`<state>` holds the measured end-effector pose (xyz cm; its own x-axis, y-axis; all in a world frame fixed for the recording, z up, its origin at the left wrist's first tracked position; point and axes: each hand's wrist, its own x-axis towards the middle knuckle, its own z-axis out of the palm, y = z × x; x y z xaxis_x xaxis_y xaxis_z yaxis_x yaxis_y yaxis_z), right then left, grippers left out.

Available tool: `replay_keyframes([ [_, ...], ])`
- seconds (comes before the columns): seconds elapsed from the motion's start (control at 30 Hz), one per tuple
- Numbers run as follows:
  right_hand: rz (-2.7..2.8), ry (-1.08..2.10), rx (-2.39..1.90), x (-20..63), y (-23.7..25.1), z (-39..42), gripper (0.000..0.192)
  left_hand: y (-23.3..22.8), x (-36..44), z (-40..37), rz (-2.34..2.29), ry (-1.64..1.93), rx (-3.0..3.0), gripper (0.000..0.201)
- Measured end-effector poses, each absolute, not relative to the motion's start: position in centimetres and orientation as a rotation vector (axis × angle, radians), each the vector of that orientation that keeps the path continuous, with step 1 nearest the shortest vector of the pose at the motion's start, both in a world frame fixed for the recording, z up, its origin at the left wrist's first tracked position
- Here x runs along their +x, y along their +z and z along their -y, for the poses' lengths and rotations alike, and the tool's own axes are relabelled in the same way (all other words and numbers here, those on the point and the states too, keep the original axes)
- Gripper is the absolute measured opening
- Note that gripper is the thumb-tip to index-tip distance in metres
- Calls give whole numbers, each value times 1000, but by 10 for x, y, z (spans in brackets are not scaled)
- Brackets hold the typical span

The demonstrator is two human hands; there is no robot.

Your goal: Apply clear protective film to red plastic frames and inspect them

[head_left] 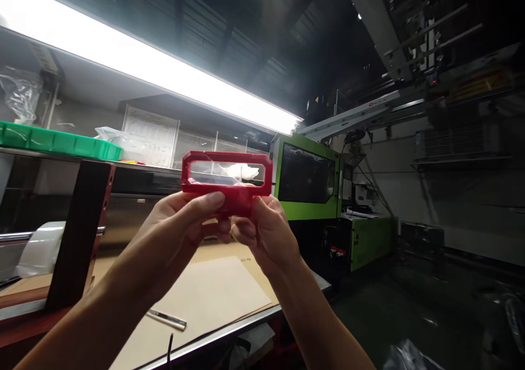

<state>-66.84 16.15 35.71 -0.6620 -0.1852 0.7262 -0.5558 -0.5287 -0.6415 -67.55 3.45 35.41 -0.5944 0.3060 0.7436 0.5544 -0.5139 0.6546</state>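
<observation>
I hold a red plastic frame [227,166] with a long rectangular window up at chest height, above the workbench. My left hand [186,225] grips its lower left edge, thumb across the front. My right hand [264,233] pinches the lower middle and right of the same part. Both hands meet under the frame, and their fingers hide its bottom section. Through the window I see the lit shelf behind.
A workbench [229,332] covered with brown cardboard [213,293] lies below, with a small utility knife [167,319] near its front edge. A dark upright post [80,233] and green tray [57,140] stand at left. A green moulding machine [315,184] is at right.
</observation>
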Motion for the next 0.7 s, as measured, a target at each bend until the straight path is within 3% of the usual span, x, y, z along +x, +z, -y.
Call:
replay_keyframes([
  [0.53, 1283, 2155, 1133, -662, 374, -142, 16, 376, -659, -24, 1417, -2112, -1270, 22],
  [0.7, 1077, 2187, 971, -667, 364, -137, 17, 371, -655, -22, 1481, -2062, -1186, 37],
])
